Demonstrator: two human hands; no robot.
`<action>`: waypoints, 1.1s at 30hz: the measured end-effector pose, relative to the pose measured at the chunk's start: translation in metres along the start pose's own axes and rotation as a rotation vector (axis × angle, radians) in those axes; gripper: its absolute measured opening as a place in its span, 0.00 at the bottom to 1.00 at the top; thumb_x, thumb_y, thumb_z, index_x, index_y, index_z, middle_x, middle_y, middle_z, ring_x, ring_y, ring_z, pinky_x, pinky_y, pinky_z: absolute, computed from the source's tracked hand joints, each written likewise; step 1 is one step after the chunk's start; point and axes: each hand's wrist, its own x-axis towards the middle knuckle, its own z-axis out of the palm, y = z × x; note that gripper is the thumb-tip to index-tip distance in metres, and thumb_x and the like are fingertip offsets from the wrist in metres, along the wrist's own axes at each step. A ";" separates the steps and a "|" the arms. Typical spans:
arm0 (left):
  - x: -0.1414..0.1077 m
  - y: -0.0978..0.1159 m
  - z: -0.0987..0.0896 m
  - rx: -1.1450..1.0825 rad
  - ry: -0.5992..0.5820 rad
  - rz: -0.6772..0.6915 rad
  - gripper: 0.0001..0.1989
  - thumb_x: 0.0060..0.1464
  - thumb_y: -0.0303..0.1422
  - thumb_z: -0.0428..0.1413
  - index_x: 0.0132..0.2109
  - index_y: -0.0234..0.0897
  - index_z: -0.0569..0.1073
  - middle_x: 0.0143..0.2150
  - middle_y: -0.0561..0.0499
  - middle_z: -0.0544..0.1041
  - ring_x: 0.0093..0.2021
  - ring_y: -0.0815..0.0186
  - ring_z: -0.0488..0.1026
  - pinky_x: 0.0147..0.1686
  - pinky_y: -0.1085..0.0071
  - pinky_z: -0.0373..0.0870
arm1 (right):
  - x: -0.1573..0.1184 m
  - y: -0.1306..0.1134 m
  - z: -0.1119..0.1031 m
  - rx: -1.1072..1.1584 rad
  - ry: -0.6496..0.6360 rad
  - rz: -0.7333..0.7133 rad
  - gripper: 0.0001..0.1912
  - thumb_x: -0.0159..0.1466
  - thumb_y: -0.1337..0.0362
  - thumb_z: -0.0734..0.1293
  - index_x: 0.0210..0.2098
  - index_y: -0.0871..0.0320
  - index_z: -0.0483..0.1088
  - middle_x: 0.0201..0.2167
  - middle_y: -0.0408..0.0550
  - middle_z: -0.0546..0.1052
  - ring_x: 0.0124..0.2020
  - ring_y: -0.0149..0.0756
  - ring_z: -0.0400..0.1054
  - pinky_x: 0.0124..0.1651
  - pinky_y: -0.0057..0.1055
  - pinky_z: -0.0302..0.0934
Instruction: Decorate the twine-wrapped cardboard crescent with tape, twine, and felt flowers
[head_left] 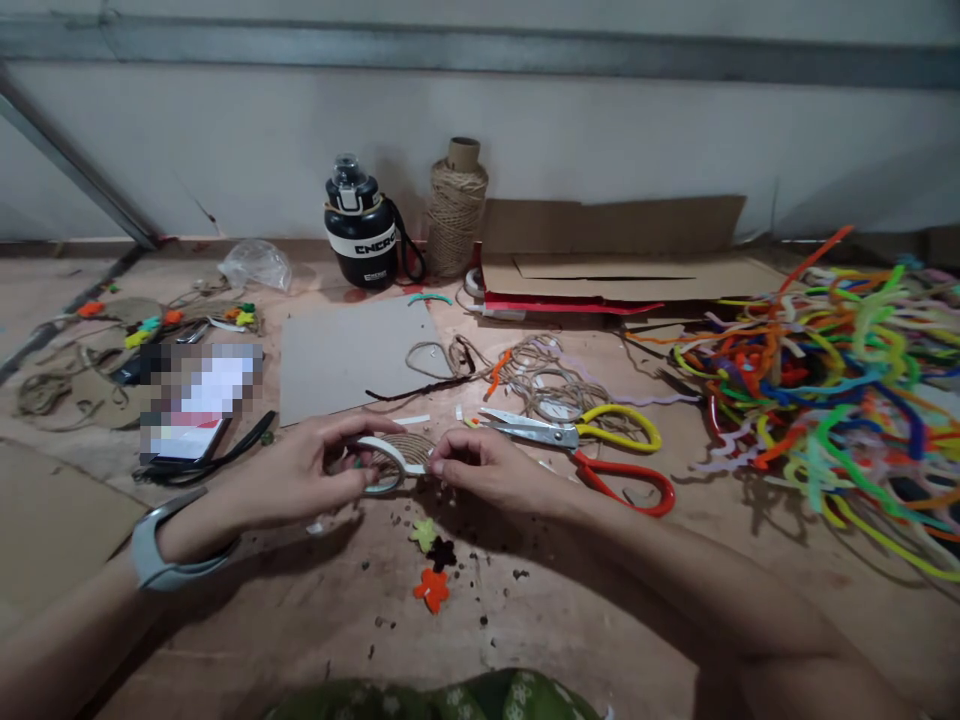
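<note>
My left hand [322, 460], with a grey band at its wrist, is wrapped round a roll of white tape [386, 447]. A short white length runs from the roll to my right hand [480, 468], whose thumb and fingers pinch its end. Just behind the roll lies a round piece of coiled twine [415, 448], partly covered by the tape and my fingers. Below my hands lie a yellow-green felt flower [423, 534], a dark one [442, 553] and an orange one [431, 592]. Scissors [551, 432] with yellow and red handles lie partly spread beside my right hand.
A grey board [345, 355] and tangled twine [547, 375] lie beyond my hands. Behind stand a black bottle [364, 235], a twine spool [457, 215] and a cardboard box [622, 275]. Colourful pipe cleaners [825, 390] heap at right; a phone [202, 410] lies left.
</note>
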 end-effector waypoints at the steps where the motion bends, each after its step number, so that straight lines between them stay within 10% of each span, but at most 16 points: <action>1: 0.001 0.005 0.000 0.111 -0.026 0.046 0.20 0.55 0.36 0.58 0.55 0.40 0.73 0.48 0.46 0.77 0.42 0.60 0.74 0.41 0.69 0.71 | 0.000 0.001 0.001 -0.017 0.001 -0.010 0.10 0.63 0.59 0.66 0.32 0.61 0.70 0.26 0.41 0.69 0.26 0.28 0.60 0.30 0.25 0.55; 12: 0.031 0.053 0.004 1.016 -0.183 0.481 0.07 0.60 0.28 0.54 0.37 0.39 0.77 0.30 0.50 0.73 0.31 0.63 0.68 0.32 0.66 0.55 | -0.002 0.012 0.009 -0.200 0.101 -0.032 0.11 0.64 0.60 0.64 0.31 0.61 0.71 0.25 0.42 0.71 0.28 0.30 0.62 0.31 0.25 0.56; 33: 0.053 0.021 0.018 1.068 -0.249 0.691 0.06 0.60 0.26 0.56 0.34 0.36 0.76 0.34 0.49 0.75 0.34 0.62 0.67 0.35 0.64 0.54 | 0.001 0.011 0.006 -0.487 0.163 -0.012 0.08 0.62 0.66 0.64 0.31 0.61 0.73 0.24 0.43 0.74 0.26 0.30 0.64 0.29 0.26 0.55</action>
